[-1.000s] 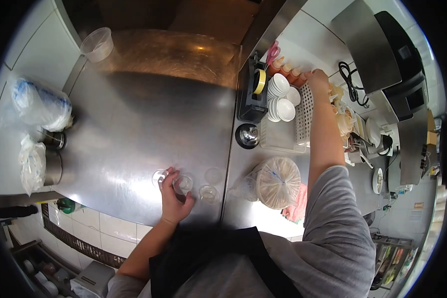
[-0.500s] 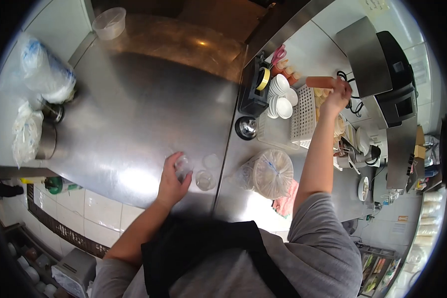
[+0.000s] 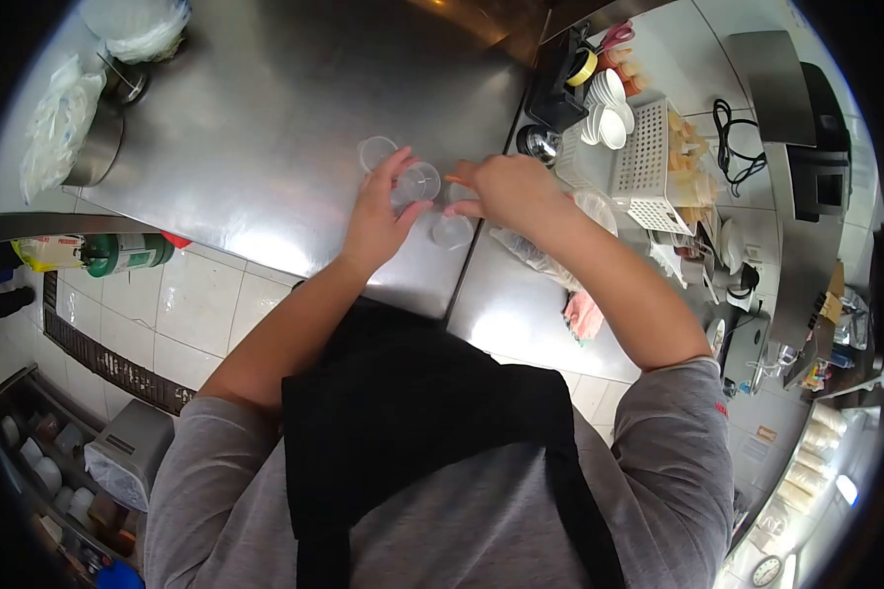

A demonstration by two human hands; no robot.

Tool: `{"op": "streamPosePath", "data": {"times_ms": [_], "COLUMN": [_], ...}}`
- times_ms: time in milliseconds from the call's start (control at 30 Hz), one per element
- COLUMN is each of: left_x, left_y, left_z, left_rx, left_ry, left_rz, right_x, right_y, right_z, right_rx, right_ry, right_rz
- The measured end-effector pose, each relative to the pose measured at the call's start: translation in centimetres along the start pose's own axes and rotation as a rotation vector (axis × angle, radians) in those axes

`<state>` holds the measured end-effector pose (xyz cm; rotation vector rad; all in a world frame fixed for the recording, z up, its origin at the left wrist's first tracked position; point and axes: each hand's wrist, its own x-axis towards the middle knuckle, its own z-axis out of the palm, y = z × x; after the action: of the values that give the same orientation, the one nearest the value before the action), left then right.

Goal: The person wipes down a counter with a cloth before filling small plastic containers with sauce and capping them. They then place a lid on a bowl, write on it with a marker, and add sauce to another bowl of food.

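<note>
left hand (image 3: 375, 218) grip clamped on one clear cup (image 3: 417, 182) just above the steel counter (image 3: 265, 128). right hand (image 3: 509, 191) grip closed on an orange-tipped thing, mostly hidden. two more clear cups on the counter: one (image 3: 374, 151) behind, one (image 3: 452, 232) beside the hands.

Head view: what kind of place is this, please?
Most likely a commercial kitchen or a food stall's prep area. It has a steel counter, stacked white bowls beside a white rack, and small clear cups that the left hand and right hand are handling.
</note>
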<state>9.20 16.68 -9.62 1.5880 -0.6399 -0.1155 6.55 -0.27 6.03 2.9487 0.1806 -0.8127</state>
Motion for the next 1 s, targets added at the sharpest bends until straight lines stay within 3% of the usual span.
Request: {"op": "streamPosePath", "data": {"times_ms": [133,200,533,1000], "left_x": [0.1,0.1,0.0,0.0], "left_y": [0.3,0.4,0.0,0.6], "left_z": [-0.6,-0.6,-0.7,-0.8], "left_rx": [0.080,0.100,0.074,-0.035], "left_ry": [-0.050,-0.076,-0.051,-0.097], "left_rz": [0.071,0.039,0.102,0.000], "right_x": [1.8,1.9,2.3,1.5], "right_y": [-2.4,-3.7,-4.1,-4.0], "right_z": [0.8,-0.1,0.8,0.7], "right_rx": [-0.076,-0.152,-0.137,-0.103], "right_ry": [0.041,-0.105,-0.093,-0.094], "right_rz": [-0.050,0.053,0.167,0.197]}}
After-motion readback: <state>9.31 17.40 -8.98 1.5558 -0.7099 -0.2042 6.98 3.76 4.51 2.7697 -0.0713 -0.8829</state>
